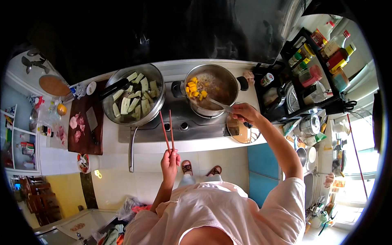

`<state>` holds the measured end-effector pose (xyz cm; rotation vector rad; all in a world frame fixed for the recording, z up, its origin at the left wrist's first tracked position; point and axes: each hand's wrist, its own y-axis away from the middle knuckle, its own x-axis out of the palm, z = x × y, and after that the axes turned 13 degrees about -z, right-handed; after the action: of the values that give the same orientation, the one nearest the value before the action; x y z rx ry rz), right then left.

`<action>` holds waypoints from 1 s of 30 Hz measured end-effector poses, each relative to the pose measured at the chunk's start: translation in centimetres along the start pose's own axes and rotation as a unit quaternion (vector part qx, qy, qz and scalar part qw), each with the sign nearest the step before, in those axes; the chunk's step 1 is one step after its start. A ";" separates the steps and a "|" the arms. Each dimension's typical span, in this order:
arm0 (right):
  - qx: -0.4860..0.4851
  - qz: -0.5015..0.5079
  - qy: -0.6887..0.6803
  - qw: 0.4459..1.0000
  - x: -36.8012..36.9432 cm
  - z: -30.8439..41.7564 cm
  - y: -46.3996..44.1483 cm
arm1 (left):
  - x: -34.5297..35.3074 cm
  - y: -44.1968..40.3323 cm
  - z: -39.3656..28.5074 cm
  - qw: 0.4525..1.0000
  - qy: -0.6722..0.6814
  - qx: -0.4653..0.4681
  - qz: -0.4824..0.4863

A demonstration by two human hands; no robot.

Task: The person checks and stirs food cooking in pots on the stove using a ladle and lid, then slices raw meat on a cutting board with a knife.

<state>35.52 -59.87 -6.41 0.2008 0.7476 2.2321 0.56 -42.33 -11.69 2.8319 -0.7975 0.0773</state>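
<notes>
My left hand [169,160] is closed around a pair of reddish chopsticks [166,132], their tips pointing up at the stove's front. My right hand [245,112] grips a utensil with a flat, pale handle [221,105]; its head is hidden in the pot. That steel pot [188,72] stands on the right burner, holding brownish, bubbling liquid [214,83] and orange-yellow chunks [192,87] at its left side. Below my right hand, a glass lid [237,132] lies on the counter. A steel pan [159,102] on the left holds pale green-white vegetable pieces [132,105].
A black-handled utensil [114,89] rests across the pan, and the pan's long handle [131,151] juts past the counter edge. On the left, raw meat [77,121] and a cleaver [92,119] lie on a dark board [86,145]. A black rack [306,38] with bottles stands right.
</notes>
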 end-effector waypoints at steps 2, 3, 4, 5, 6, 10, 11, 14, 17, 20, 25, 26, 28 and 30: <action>-0.038 -0.006 0.031 0.999 0.1 0.0 0.8 | 0.1 0.0 0.0 1.000 -0.006 0.002 -0.002; -0.061 0.004 0.056 0.997 -0.2 -0.2 1.0 | 0.0 0.0 0.1 1.000 -0.010 0.002 -0.003; -0.084 0.013 0.081 0.993 -0.3 -0.2 1.3 | 0.0 0.0 0.2 1.000 -0.013 0.001 -0.004; -0.098 0.001 0.088 0.991 -0.4 -0.3 1.7 | 0.0 0.1 0.3 1.000 -0.011 0.001 -0.005; -0.112 -0.011 0.095 0.989 -0.4 0.0 2.4 | -0.1 0.2 0.5 1.000 -0.010 0.001 -0.005; -0.148 -0.072 0.119 0.979 -0.8 -0.1 3.6 | -0.1 0.4 1.0 1.000 0.000 -0.006 0.000; -0.160 -0.078 0.120 0.977 -1.1 -0.2 3.5 | -0.1 0.4 1.0 1.000 -0.002 -0.008 0.000; -0.205 -0.103 0.152 0.961 -1.7 -0.3 3.6 | 0.0 0.6 0.8 1.000 -0.004 -0.013 0.003; -0.315 -0.172 0.303 0.883 -1.3 0.6 4.0 | 0.2 0.6 0.8 1.000 0.001 -0.016 0.008; -0.418 -0.257 0.511 0.706 -1.0 0.7 3.1 | 0.2 0.5 1.3 1.000 0.007 -0.014 0.013; -0.294 -0.251 0.672 0.632 0.4 2.0 1.4 | -0.1 0.6 1.4 1.000 0.000 -0.006 0.012; -0.281 -0.250 0.673 0.637 0.6 2.1 1.0 | -0.1 0.7 1.4 1.000 0.002 -0.007 0.011; -0.256 -0.246 0.675 0.647 1.1 1.9 0.2 | -0.4 0.7 1.4 1.000 0.005 -0.008 0.008; -0.321 -0.269 0.610 0.673 0.9 0.8 -0.8 | -0.7 0.7 1.5 1.000 0.010 -0.006 0.004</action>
<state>35.73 -58.41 -6.27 -1.7736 0.4396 1.6365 -0.42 -42.86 -13.13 2.8131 -0.8017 0.1031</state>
